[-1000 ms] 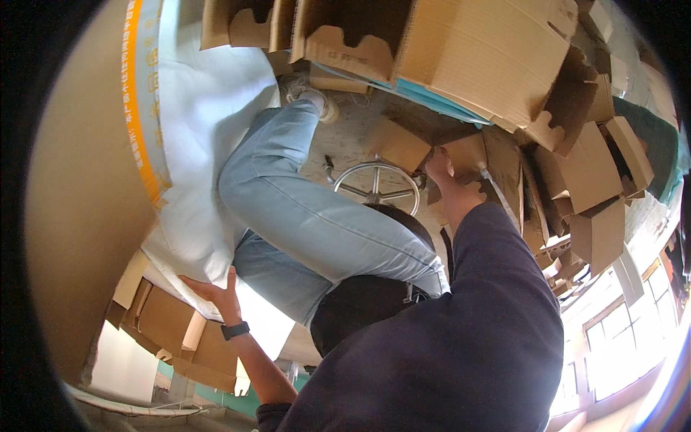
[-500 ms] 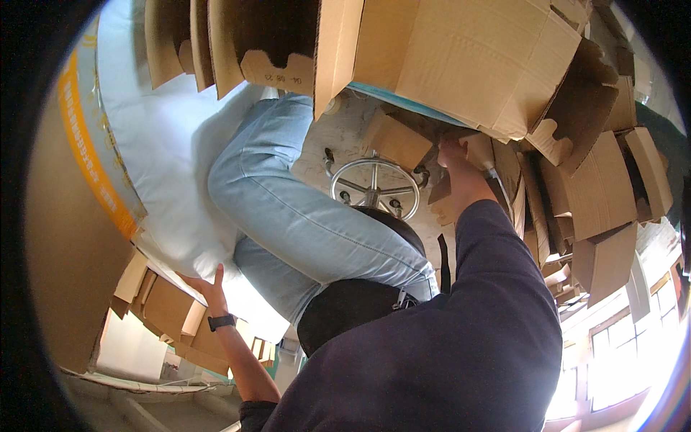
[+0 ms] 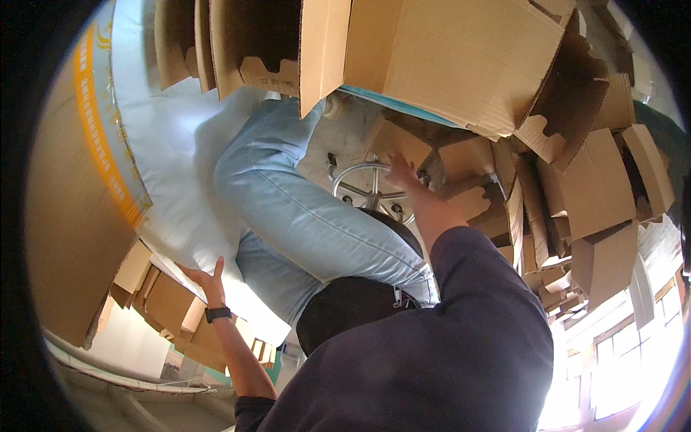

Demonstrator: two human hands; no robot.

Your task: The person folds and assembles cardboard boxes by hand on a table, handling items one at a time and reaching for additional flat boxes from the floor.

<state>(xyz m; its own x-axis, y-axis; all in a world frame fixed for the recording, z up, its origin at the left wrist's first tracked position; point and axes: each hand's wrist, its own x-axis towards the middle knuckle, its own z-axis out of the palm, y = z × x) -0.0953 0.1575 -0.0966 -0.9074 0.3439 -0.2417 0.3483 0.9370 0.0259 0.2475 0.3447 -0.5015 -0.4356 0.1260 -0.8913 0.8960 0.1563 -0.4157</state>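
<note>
A large white plastic sack (image 3: 169,165) with an orange printed band bulges along my left side, beside my legs. My left hand (image 3: 206,281) lies against its lower edge with the thumb raised and spread from the fingers; part of the fingers is hard to make out. Out beyond my knee, my right hand (image 3: 404,173) is stretched over the metal stool base (image 3: 373,193), its fingers apart and nothing in them. Just past it sits a small brown cardboard box (image 3: 403,142) on the floor. Another open box (image 3: 466,158) stands right of that hand.
Large open cartons (image 3: 461,57) hang over the top of the view, with a blue-green edge (image 3: 403,108) beneath. Many flattened and open boxes (image 3: 590,180) pile up at the right. A cardboard wall (image 3: 57,237) rises at the far left. More cartons (image 3: 169,302) lie behind my left arm.
My right hand has come away from the boxes at the right and moved left over the stool base, its fingers spreading. The left hand stays at the sack. The view has shifted slightly.
</note>
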